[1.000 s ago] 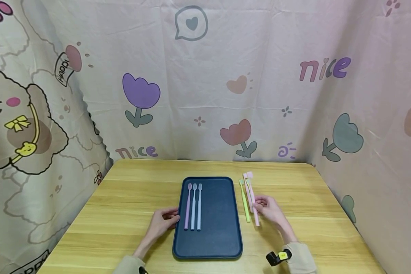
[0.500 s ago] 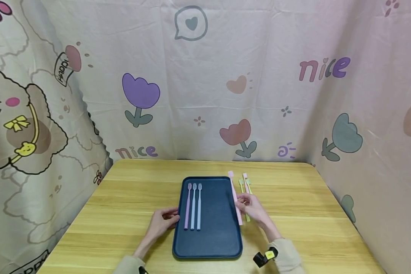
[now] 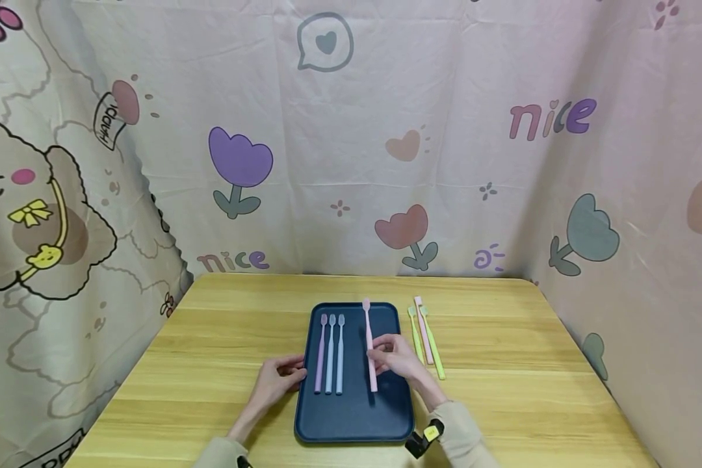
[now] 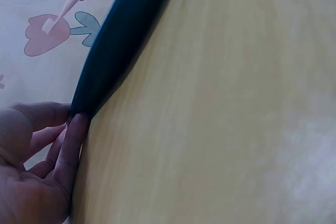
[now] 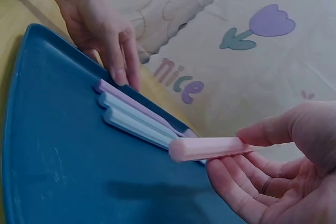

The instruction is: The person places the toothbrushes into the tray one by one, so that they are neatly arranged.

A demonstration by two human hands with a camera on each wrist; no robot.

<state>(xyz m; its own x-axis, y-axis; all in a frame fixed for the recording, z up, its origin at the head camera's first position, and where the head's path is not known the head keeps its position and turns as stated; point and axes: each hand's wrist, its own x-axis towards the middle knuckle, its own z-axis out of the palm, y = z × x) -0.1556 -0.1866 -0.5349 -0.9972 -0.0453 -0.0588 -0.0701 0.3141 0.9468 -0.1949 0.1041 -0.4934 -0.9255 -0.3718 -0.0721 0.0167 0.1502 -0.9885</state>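
A pink toothbrush is pinched between the thumb and fingers of my right hand, held over the right half of the dark blue tray. Its shadow falls on the tray floor in the right wrist view, where the handle end points left. My left hand grips the tray's left rim between thumb and fingers, as the left wrist view also shows at close range. On the tray's left side a purple toothbrush and two light blue toothbrushes lie side by side, heads away from me.
Right of the tray, two yellow-green toothbrushes and another pink toothbrush lie close together on the wooden table. A patterned curtain hangs behind the table and along its sides.
My right hand has carried the pink toothbrush leftward from the group beside the tray to above the tray. My left hand has stayed at the tray's left rim.
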